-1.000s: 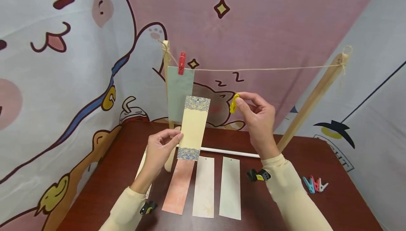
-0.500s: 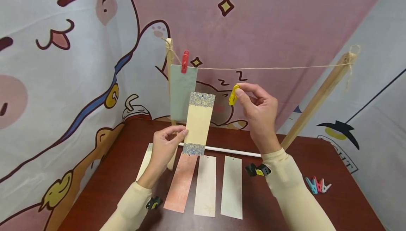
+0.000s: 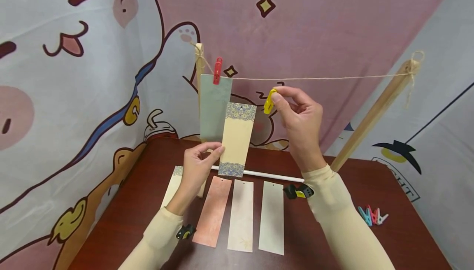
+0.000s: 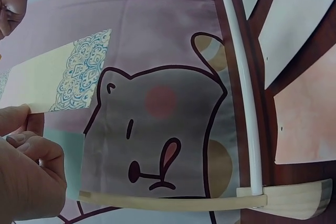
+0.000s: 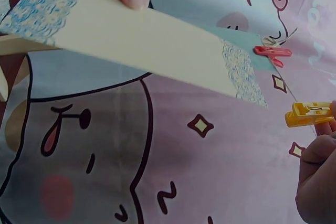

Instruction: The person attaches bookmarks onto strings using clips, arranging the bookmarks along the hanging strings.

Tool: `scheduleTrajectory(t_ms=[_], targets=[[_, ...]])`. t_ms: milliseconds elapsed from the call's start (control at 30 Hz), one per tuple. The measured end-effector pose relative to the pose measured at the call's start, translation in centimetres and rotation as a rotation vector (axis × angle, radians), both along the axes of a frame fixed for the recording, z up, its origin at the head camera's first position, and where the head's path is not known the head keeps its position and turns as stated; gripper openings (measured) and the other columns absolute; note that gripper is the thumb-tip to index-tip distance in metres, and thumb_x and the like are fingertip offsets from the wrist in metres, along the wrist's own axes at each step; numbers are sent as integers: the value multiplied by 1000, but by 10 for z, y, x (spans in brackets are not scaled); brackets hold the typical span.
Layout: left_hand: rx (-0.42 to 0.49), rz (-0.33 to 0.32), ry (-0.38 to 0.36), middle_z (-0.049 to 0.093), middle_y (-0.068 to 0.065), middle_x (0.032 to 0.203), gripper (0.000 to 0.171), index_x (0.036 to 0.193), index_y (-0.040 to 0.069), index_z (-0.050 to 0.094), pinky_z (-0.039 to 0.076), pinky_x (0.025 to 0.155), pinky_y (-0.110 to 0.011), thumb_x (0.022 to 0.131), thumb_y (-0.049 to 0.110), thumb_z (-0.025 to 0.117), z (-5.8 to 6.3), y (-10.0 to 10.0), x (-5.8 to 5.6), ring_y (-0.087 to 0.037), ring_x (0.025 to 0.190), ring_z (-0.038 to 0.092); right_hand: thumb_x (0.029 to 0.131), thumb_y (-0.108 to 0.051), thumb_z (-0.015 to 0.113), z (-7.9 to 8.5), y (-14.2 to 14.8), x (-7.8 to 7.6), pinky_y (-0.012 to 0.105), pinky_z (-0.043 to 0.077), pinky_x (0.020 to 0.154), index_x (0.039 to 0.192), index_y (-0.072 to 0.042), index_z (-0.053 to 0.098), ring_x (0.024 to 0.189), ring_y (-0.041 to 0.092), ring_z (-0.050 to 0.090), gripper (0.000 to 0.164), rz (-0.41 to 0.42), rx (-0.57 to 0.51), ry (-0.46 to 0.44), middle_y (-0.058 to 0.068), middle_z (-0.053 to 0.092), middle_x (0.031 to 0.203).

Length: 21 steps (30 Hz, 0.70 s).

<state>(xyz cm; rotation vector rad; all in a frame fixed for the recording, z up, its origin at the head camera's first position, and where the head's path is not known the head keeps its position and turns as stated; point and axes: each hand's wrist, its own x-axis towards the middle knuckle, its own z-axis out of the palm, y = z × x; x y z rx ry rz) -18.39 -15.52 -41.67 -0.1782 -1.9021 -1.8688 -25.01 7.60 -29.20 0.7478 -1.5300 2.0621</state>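
Observation:
My left hand [image 3: 200, 161] pinches a cream paper bookmark [image 3: 237, 138] with blue patterned ends by its left edge, holding it nearly upright below the string [image 3: 314, 79]. In the right wrist view the bookmark [image 5: 152, 40] spans the upper part, its patterned end short of the clothespin. Between thumb and forefinger my right hand [image 3: 301, 122] holds a yellow clothespin [image 3: 269, 102], just under the string and apart from the bookmark. To the left, a pale green bookmark [image 3: 214, 105] hangs on the string under a red clothespin [image 3: 217, 71].
Wooden posts [image 3: 374, 115] carry the string, with a white rod [image 3: 274, 175] low between them. On the table lie a coral bookmark [image 3: 212, 212], a white one [image 3: 240, 216], a pale green one [image 3: 272, 218] and a cream one [image 3: 172, 185]. Several clothespins [image 3: 372, 215] lie right.
Both hands have risen toward the string, the left with the cream bookmark and the right with the yellow clothespin. The bookmark has also shifted to the right. Head view has shifted slightly.

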Motion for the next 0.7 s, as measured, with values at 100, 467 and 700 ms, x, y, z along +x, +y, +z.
scheduleTrajectory(t_ms=[100,467,700], targets=[[-7,3,6,80,-11,100,9,105,-1,84,42,57,-20,98,4,82,2,2,-2,-10,73,61,99,-1,79,4,-3,-2,22,24,46,110,8,79,50,9,39,14,8,-9,8,10,74,90],[-13,56,6,80,-10,96,9,105,1,85,40,57,-22,97,6,84,8,4,-6,-15,72,54,99,-1,80,17,-12,-4,21,26,45,111,8,80,49,9,37,15,-17,-20,37,5,73,88],[-2,68,1,82,-9,99,12,105,2,86,49,68,-23,95,8,87,13,7,-8,-19,82,65,99,-2,80,24,-18,-4,22,25,45,109,6,81,47,10,35,13,-33,-41,38,9,74,91]])
